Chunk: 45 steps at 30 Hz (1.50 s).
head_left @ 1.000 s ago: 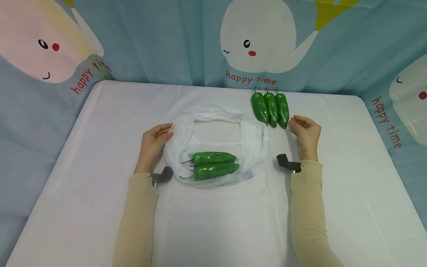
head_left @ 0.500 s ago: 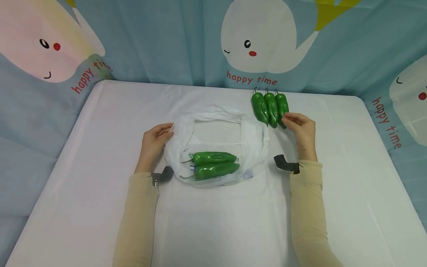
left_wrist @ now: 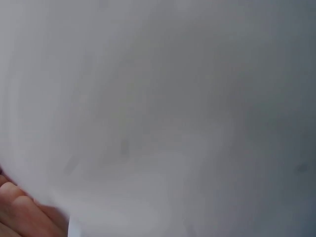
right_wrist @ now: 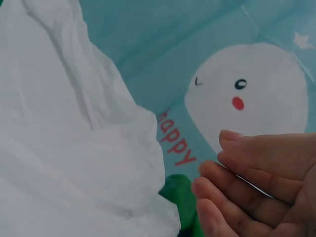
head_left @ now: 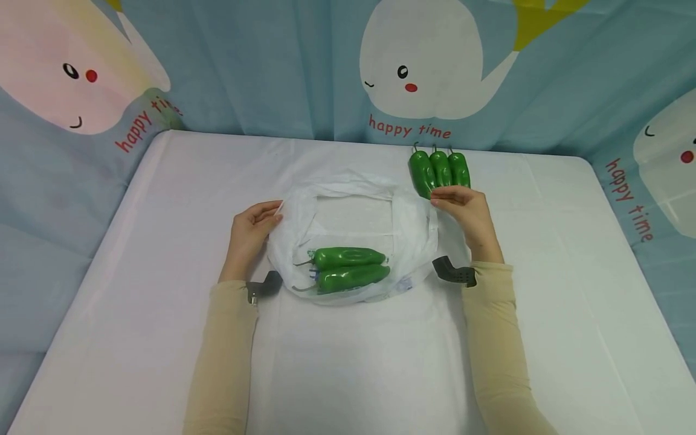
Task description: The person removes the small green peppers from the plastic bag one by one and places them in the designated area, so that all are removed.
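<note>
In the head view a white plastic bag lies with its mouth open upward. Two long green peppers lie side by side inside, near its front. My left hand pinches the bag's left edge; the left wrist view is mostly blurred bag, with a few fingers at the lower left. My right hand holds nothing. Its fingertips are right at the bag's right edge, thumb and fingers slightly apart in the right wrist view. They partly hide the lower ends of three more green peppers.
A white-covered table carries everything. Behind it hangs a blue curtain printed with whales. A black wrist camera sticks out inward from the right sleeve, another black camera from the left.
My right hand has moved left from beside the row of three peppers, across their lower ends, to the bag's right edge. The left hand, bag and peppers have stayed put.
</note>
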Motion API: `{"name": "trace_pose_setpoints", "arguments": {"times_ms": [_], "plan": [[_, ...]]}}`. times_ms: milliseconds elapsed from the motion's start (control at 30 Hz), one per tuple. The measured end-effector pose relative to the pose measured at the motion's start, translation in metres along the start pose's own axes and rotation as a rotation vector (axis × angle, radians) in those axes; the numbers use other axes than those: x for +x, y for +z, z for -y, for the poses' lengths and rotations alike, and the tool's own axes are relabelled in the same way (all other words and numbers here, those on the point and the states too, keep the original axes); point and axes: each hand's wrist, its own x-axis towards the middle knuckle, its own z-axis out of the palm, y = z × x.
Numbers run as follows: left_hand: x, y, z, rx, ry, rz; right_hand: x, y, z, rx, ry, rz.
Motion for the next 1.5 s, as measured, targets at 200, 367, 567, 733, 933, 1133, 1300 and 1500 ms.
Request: {"name": "trace_pose_setpoints", "arguments": {"times_ms": [200,367,567,733,933,1133,1300,1500], "plan": [[0.0,0.0,-0.001,0.006,-0.009,-0.007,-0.002,0.012,0.006,-0.018,-0.007,0.101],[-0.001,0.0,-0.002,-0.004,-0.018,-0.006,-0.005,0.02,0.01,-0.05,0.0,0.168],[-0.001,0.0,-0.001,-0.01,-0.01,-0.001,-0.007,0.028,0.011,-0.072,0.02,0.238],[-0.001,-0.001,-0.001,-0.002,-0.002,-0.002,-0.007,0.038,0.012,-0.045,0.033,0.297],[-0.001,-0.001,-0.002,0.0,-0.006,0.0,-0.011,0.053,0.017,-0.039,0.039,0.38],[0.0,-0.001,-0.002,0.008,-0.004,-0.002,-0.013,0.059,0.016,-0.043,0.037,0.412],[0.0,0.0,-0.002,0.012,-0.012,0.002,-0.012,0.063,0.013,-0.068,0.046,0.448],[0.0,-0.001,-0.001,0.011,-0.015,0.003,-0.013,0.069,0.01,-0.083,0.061,0.545]]}}
